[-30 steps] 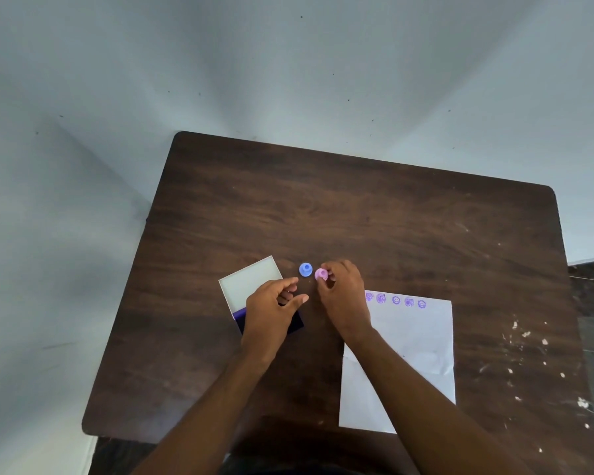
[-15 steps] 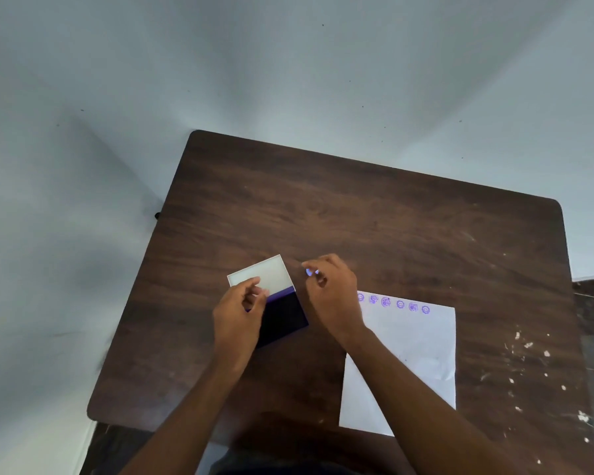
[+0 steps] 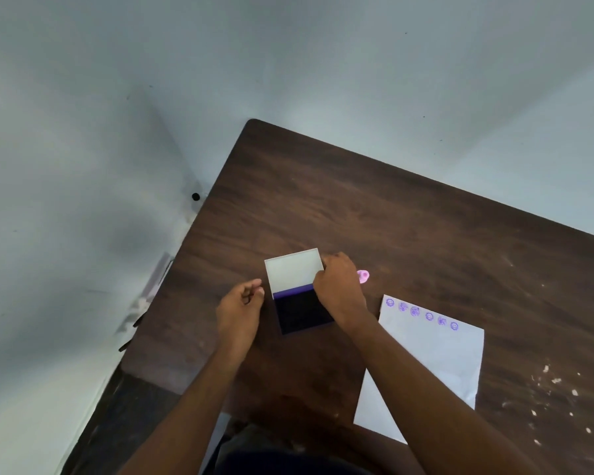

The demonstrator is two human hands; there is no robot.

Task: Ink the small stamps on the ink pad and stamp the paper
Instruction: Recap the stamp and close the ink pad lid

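The ink pad (image 3: 302, 310) lies open on the dark wooden table (image 3: 426, 228), between the two hands. Its white lid (image 3: 293, 270) is folded back away from the person, so the dark purple inking surface faces up and is free to be reached.

The right hand (image 3: 340, 289) rests at the right edge of the ink pad, at the place where the lid joins the base. Its fingers are curled downward over this edge. It probably holds a small stamp and brings it to the ink, but the back of the hand hides the fingertips, so I cannot tell if it is closed on anything.

The left hand (image 3: 240, 310) stays just beside the left side of the ink pad and does not touch it. Its thumb and fingers are drawn together in a loose pinch; whether something small is between them I cannot tell.

A pink stamp (image 3: 363, 276) lies on the table just behind the right hand, waiting for its turn. The white paper (image 3: 436, 358) lies near, to the right, so the way from the ink is short. Along its far edge there is a row of six round purple prints (image 3: 422, 314); the rest of the sheet is blank.
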